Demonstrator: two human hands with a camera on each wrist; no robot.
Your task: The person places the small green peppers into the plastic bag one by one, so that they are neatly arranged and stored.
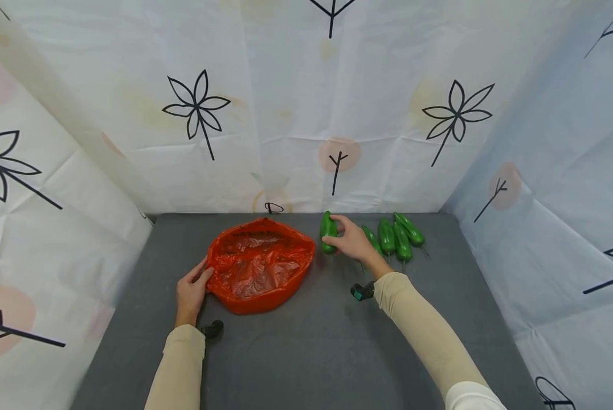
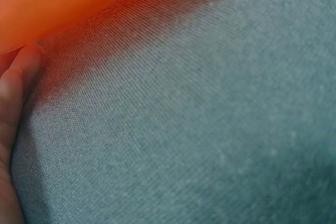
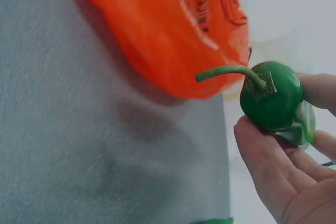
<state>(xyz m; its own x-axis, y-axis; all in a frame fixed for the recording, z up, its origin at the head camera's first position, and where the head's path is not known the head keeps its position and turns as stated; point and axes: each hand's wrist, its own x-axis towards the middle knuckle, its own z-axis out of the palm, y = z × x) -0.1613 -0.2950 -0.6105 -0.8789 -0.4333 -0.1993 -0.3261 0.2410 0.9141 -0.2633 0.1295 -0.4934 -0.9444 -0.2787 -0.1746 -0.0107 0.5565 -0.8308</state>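
A red plastic bag (image 1: 260, 265) lies on the grey table with its mouth spread wide and facing up. My left hand (image 1: 191, 287) pinches its left rim between thumb and fingers; in the left wrist view the fingers (image 2: 10, 93) show only at the edge, against the bag (image 2: 63, 3). Just right of the bag, my right hand (image 1: 355, 242) holds a green chili pepper (image 1: 329, 232) above the table. In the right wrist view the pepper (image 3: 273, 95) points its curved stem toward the bag (image 3: 157, 30), apart from it, with thumb and fingers around its sides.
Several more green chili peppers (image 1: 387, 236) lie in a group at the back right of the grey table (image 1: 306, 364), partly behind my right wrist. White patterned cloth (image 1: 286, 114) hangs at the back and on both sides. A small black device sits on each wrist.
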